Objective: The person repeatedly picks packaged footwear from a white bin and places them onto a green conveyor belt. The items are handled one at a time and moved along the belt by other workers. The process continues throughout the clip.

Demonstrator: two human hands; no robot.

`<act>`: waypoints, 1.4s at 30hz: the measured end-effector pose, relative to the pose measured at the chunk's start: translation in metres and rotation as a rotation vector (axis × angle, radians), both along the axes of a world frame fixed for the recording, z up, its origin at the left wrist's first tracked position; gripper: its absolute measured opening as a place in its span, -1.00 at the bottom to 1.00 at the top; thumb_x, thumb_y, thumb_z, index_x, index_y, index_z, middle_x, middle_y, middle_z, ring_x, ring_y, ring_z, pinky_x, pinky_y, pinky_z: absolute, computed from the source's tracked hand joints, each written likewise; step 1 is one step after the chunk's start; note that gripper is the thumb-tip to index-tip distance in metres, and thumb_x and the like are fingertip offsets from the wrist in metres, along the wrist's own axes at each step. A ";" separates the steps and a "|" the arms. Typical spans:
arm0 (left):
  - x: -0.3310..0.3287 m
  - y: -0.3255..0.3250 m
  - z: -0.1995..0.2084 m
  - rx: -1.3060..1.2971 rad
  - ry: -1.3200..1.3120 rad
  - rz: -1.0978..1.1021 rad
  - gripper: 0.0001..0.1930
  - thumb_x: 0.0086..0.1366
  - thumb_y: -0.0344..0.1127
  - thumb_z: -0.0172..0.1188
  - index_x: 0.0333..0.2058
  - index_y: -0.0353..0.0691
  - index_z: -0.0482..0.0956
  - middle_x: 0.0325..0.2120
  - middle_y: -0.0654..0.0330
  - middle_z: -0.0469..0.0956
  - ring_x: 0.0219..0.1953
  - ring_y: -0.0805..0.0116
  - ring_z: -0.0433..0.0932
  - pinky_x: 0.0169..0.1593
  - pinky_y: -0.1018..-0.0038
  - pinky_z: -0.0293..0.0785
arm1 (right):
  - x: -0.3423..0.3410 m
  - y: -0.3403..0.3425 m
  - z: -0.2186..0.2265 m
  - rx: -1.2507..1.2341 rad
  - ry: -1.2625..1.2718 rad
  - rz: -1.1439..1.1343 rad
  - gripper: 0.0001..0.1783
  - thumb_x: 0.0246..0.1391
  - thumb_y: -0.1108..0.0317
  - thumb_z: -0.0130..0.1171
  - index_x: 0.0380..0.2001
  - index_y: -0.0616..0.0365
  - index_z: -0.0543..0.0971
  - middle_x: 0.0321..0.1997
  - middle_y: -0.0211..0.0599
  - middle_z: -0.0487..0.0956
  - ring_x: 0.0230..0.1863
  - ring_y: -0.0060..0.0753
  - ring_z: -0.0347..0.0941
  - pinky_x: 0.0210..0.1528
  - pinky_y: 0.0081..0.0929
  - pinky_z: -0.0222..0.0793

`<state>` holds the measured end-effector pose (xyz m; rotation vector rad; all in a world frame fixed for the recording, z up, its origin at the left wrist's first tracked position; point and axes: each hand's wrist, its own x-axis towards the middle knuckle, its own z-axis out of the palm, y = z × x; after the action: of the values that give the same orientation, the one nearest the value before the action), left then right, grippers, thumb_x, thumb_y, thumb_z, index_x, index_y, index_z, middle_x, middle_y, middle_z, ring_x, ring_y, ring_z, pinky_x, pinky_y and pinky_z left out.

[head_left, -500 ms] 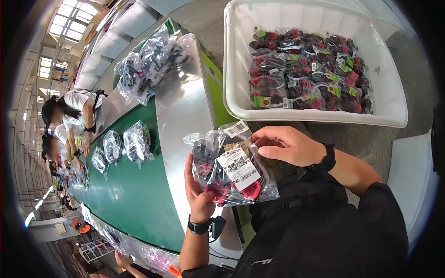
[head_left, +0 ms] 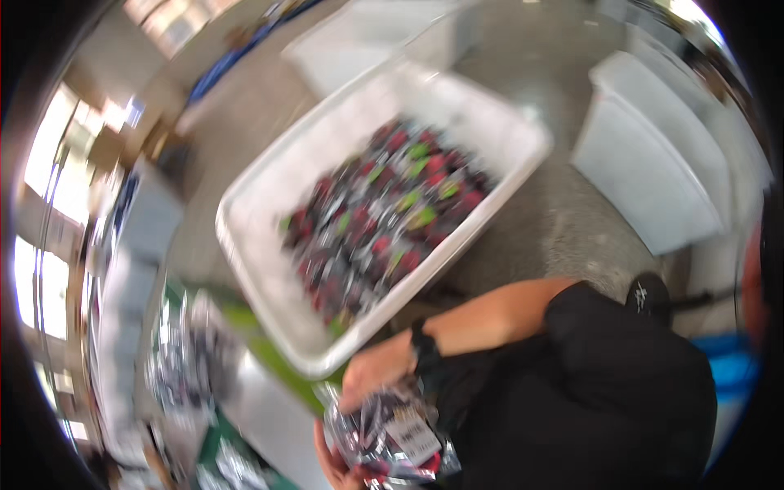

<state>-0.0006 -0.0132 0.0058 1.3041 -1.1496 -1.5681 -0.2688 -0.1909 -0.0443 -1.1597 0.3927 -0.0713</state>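
Observation:
Low in the head view, a clear plastic bag (head_left: 380,437) with black and red goods and a white label is in front of my body. My left hand (head_left: 333,461) grips the bag from its left side, the fingers partly hidden behind it. My right hand (head_left: 377,371) is curled at the bag's upper edge and closed on the plastic, though motion smears the fingers. Just beyond my right hand stands a large white tub (head_left: 269,192), holding many similar bagged black and red goods (head_left: 384,216) with green tags.
At the left, a heap of clear bags (head_left: 192,359) lies on the metal table (head_left: 273,412), beside a strip of green belt (head_left: 211,445). Pale bins (head_left: 645,155) stand on the floor at the right, and another white tub (head_left: 359,41) is behind the full one.
My view has swung to the right, toward the tub, and the picture is blurred. The bag stays in my left hand; my right hand has closed over its upper edge.

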 end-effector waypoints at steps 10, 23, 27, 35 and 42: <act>-0.060 -0.094 -0.006 -0.083 -0.183 -0.228 -0.26 0.40 -0.40 0.27 0.47 -0.19 0.15 0.22 -0.05 0.46 0.14 0.20 0.55 0.08 0.31 0.57 | -0.196 0.031 -0.024 -0.147 0.042 -0.654 -0.63 0.37 0.12 0.21 0.04 0.13 0.70 0.05 -0.33 0.72 0.11 -0.49 0.54 0.23 -0.38 0.39; -0.001 -0.140 -0.052 0.128 -0.171 -0.074 -0.43 0.46 -0.31 0.23 0.39 -0.05 0.31 0.16 0.02 0.54 -0.02 0.16 0.63 0.03 0.28 0.65 | -0.656 0.086 0.247 -0.999 -0.872 -2.091 -0.57 0.42 0.18 0.10 0.22 0.17 0.40 -0.02 0.00 0.68 0.06 0.01 0.65 0.15 -0.09 0.61; 0.022 -0.133 -0.044 0.144 -0.214 -0.088 -0.69 0.48 -0.15 0.18 0.14 0.03 0.55 0.09 0.08 0.57 -0.08 0.18 0.60 0.05 0.27 0.61 | -0.579 0.023 0.136 -0.521 -0.565 -2.024 -0.67 0.37 0.06 0.20 -0.04 0.09 0.57 -0.23 -0.21 0.74 -0.24 -0.21 0.73 -0.23 -0.26 0.69; 0.038 -0.059 -0.031 0.012 -0.197 0.125 -0.59 0.52 -0.50 0.07 0.30 -0.18 0.41 0.06 0.11 0.59 -0.04 0.26 0.61 0.05 0.35 0.61 | -0.431 -0.041 0.017 -0.123 0.199 -1.601 -0.62 0.26 0.08 0.33 -0.14 0.22 0.61 -0.29 -0.28 0.65 -0.34 -0.39 0.66 -0.31 -0.42 0.62; 0.056 -0.027 -0.021 -0.048 -0.362 0.182 -0.53 0.52 -0.50 0.07 0.36 -0.31 0.32 0.13 0.02 0.54 -0.08 0.29 0.62 0.04 0.37 0.62 | -0.315 -0.080 -0.031 -0.273 0.269 -1.222 -0.70 0.33 0.25 0.24 -0.01 0.22 0.63 -0.28 -0.37 0.67 -0.36 -0.53 0.61 -0.34 -0.53 0.58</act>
<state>0.0552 -0.0404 -0.0153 1.6559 -1.2352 -1.1966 -0.5838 -0.2711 -0.0758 -1.0430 1.3205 -1.0631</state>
